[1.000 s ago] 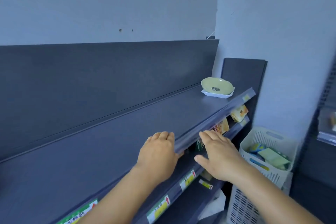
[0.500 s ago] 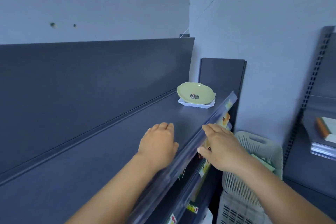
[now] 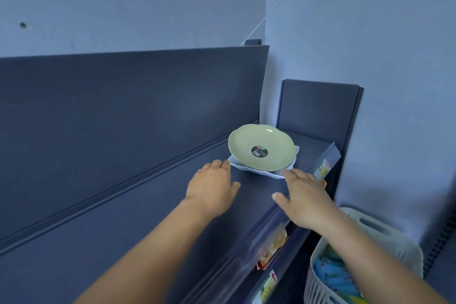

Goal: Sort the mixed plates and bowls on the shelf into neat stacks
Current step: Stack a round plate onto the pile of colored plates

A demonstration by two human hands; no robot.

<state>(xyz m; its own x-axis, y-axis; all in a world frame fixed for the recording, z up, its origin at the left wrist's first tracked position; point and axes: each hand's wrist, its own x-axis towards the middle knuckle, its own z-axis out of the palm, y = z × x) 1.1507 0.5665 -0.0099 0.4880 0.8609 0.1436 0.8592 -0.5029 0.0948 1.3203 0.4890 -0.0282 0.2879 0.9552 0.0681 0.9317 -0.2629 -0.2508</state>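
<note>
A pale green plate [image 3: 262, 147] with a round black sticker lies on a white scalloped dish [image 3: 261, 172] near the right end of the dark shelf [image 3: 138, 207]. My left hand [image 3: 212, 184] reaches over the shelf, fingers relaxed, its fingertips at the white dish's left edge. My right hand [image 3: 304, 196] is stretched out flat, fingertips at the dish's right front corner. Neither hand holds anything.
The shelf's back panel [image 3: 123, 111] rises behind. A clear price rail [image 3: 323, 163] with yellow tags runs along the front edge. A white basket [image 3: 365, 266] of packets stands lower right. A dark board [image 3: 318, 108] leans in the corner.
Both hands have moved along the shelf to the right, from its front edge up to the stacked dishes. The view has followed rightward and closer.
</note>
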